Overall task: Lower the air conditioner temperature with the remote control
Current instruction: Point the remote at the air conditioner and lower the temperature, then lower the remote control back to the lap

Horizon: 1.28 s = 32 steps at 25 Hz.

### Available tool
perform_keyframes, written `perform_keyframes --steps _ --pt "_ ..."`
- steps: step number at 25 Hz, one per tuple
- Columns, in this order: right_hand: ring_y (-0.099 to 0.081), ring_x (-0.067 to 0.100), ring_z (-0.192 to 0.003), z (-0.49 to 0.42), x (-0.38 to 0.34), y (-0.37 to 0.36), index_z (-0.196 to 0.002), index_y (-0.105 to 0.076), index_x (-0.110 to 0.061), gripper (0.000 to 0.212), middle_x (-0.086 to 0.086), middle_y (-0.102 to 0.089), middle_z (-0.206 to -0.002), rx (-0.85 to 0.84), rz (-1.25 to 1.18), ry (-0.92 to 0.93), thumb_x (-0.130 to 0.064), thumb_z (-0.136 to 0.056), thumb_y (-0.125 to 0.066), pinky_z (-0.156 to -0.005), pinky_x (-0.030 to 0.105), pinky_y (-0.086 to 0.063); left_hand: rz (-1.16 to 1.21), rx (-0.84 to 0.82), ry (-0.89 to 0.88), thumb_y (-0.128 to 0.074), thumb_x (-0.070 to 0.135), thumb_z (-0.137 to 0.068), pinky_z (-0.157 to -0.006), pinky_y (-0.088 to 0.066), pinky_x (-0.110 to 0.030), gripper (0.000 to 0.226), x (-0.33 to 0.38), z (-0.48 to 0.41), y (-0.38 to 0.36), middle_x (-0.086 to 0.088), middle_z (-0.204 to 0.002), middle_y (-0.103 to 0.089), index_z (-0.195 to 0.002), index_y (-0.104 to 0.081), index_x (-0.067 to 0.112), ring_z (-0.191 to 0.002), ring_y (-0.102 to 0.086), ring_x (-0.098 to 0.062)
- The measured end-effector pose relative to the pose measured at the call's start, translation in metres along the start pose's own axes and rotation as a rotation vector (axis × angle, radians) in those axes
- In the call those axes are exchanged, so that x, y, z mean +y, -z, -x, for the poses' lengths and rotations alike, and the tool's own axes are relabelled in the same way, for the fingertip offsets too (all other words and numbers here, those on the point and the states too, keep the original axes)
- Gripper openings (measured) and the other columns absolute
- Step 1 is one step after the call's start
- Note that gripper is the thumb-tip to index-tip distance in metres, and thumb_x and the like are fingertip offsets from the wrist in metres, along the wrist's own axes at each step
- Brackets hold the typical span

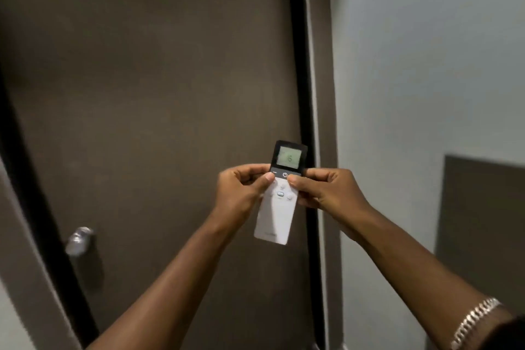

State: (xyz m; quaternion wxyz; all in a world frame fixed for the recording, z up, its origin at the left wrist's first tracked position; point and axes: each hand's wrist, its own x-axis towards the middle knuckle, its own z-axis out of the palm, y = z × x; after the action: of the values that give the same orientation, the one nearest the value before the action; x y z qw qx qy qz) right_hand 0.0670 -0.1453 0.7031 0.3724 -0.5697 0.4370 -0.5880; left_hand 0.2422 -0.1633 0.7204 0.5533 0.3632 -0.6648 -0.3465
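A white remote control [277, 216] with a black top and a lit grey screen is held upright in front of me, at chest height. The screen shows a blurred number that looks like 16. My left hand [241, 187] grips its left edge, thumb resting on the upper left buttons. My right hand [321, 190] grips the right edge, with its thumb tip just below the power button. A blue button sits between the two thumbs. No air conditioner is in view.
A dark brown door [147, 79] fills the view behind the remote, with a silver knob [79, 240] at the lower left. A pale wall [426, 65] stands to the right, with a dark brown panel [483, 221] low on it.
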Motion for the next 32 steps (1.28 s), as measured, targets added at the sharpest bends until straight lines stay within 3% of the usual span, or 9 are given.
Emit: perform_keyframes --steps 6,11,14,17,19,22,26,29,32 --pt "-0.075 0.013 -0.073 0.094 0.198 0.083 -0.093 -0.075 -0.003 0.02 0.005 -0.079 -0.082 0.345 -0.185 -0.484 -0.012 -0.076 -0.079 -0.064 0.02 -0.059 0.026 -0.192 0.347 -0.068 0.0 -0.079 -0.051 -0.048 -0.01 0.022 -0.169 0.076 -0.138 -0.009 -0.085 -0.07 -0.098 -0.067 -0.01 -0.056 -0.065 0.002" --pt "-0.074 0.023 -0.091 0.219 0.361 0.147 -0.109 -0.069 0.005 0.032 0.018 -0.074 -0.109 0.538 -0.167 -0.819 -0.01 -0.081 -0.074 -0.077 0.028 -0.061 -0.086 -0.444 0.701 -0.067 0.013 -0.082 -0.075 -0.06 -0.037 0.018 -0.325 0.197 -0.247 -0.008 -0.095 -0.076 -0.097 -0.072 0.005 -0.083 -0.073 -0.02" --pt "-0.071 0.015 -0.07 0.3 0.438 0.172 -0.09 -0.072 0.01 0.019 0.018 -0.076 -0.084 0.616 -0.054 -0.923 -0.008 -0.083 -0.071 -0.066 0.024 -0.058 -0.165 -0.548 0.795 -0.068 0.013 -0.081 -0.077 -0.059 -0.038 0.015 -0.395 0.277 -0.3 -0.012 -0.093 -0.076 -0.093 -0.074 0.006 -0.079 -0.072 -0.02" --pt "-0.069 0.008 -0.063 0.356 0.494 0.183 -0.098 -0.072 0.01 0.022 0.015 -0.071 -0.078 0.713 -0.031 -1.067 -0.006 -0.084 -0.07 -0.05 0.013 -0.053 -0.216 -0.617 0.841 -0.068 0.009 -0.079 -0.07 -0.053 -0.028 0.012 -0.443 0.343 -0.34 -0.014 -0.089 -0.076 -0.088 -0.076 0.007 -0.067 -0.065 -0.012" --pt "-0.071 0.02 -0.081 0.386 0.529 0.187 -0.102 -0.069 0.012 0.026 0.023 -0.072 -0.093 0.801 -0.074 -1.161 -0.004 -0.082 -0.071 -0.055 0.016 -0.058 -0.276 -0.673 0.847 -0.065 0.004 -0.078 -0.071 -0.053 -0.021 0.016 -0.467 0.377 -0.361 -0.009 -0.089 -0.077 -0.088 -0.077 0.009 -0.074 -0.067 -0.012" --pt "-0.069 0.025 -0.079 0.422 0.572 0.192 -0.093 -0.072 0.01 0.021 0.024 -0.072 -0.093 0.895 -0.014 -1.251 -0.005 -0.079 -0.074 -0.065 0.026 -0.062 -0.344 -0.779 0.809 -0.061 -0.001 -0.074 -0.067 -0.046 -0.004 0.027 -0.49 0.415 -0.383 -0.005 -0.094 -0.077 -0.092 -0.076 0.013 -0.084 -0.069 -0.014" --pt "-0.074 0.032 -0.087 0.448 0.604 0.201 -0.085 -0.078 0.0 0.019 0.023 -0.076 -0.091 0.858 0.135 -1.322 -0.017 -0.075 -0.077 -0.083 0.042 -0.06 -0.461 -0.969 0.621 -0.057 -0.003 -0.075 -0.079 -0.042 -0.017 0.037 -0.503 0.439 -0.394 -0.008 -0.104 -0.075 -0.102 -0.073 0.016 -0.095 -0.068 -0.023" --pt "-0.072 0.023 -0.087 0.458 0.612 0.2 -0.089 -0.079 -0.008 0.028 0.013 -0.078 -0.09 0.596 0.506 -1.386 -0.033 -0.078 -0.072 -0.087 0.036 -0.056 -0.581 -1.123 0.555 -0.056 0.002 -0.08 -0.081 -0.046 -0.029 0.031 -0.506 0.446 -0.397 -0.017 -0.111 -0.071 -0.109 -0.067 0.009 -0.102 -0.065 -0.035" --pt "-0.07 0.017 -0.086 0.457 0.612 0.201 -0.096 -0.079 -0.016 0.03 0.005 -0.078 -0.096 0.606 0.515 -1.471 -0.038 -0.079 -0.07 -0.086 0.025 -0.053 -0.544 -1.227 0.59 -0.056 0.008 -0.084 -0.076 -0.043 -0.025 0.033 -0.501 0.447 -0.399 -0.017 -0.115 -0.069 -0.115 -0.062 0.011 -0.103 -0.065 -0.033"
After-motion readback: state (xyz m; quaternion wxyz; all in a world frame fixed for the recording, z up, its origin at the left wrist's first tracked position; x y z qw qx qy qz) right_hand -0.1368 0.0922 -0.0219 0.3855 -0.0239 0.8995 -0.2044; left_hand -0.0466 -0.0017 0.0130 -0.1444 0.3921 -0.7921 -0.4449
